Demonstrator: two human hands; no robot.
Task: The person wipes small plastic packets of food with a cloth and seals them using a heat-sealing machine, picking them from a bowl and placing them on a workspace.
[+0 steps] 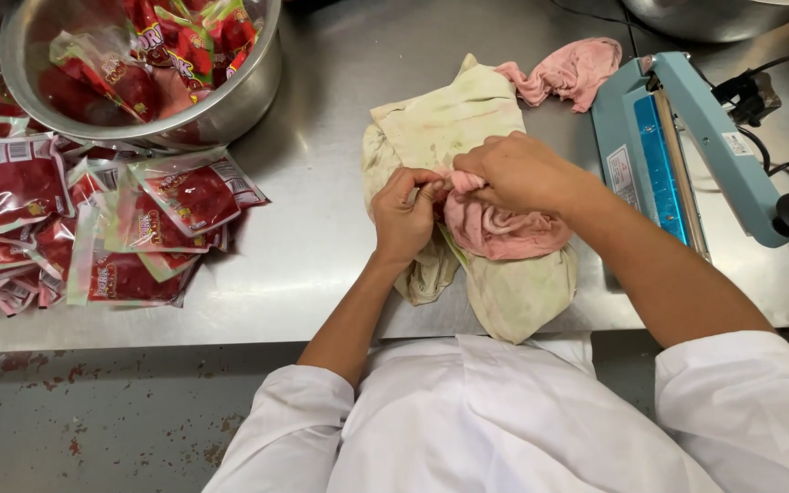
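Your left hand (404, 215) and right hand (515, 171) are close together over the middle of the steel table (321, 183), both pinching the pink cloth (499, 230), which lies bunched on a stained pale cloth (449, 114) spread near the table's front edge. A second pink rag (573, 68) lies just beyond the pale cloth, and a blue heat sealer (678, 146) stands to your right. To your left, red snack packets (93, 228) are heaped on the table in front of a metal bowl (230, 100) holding more of them
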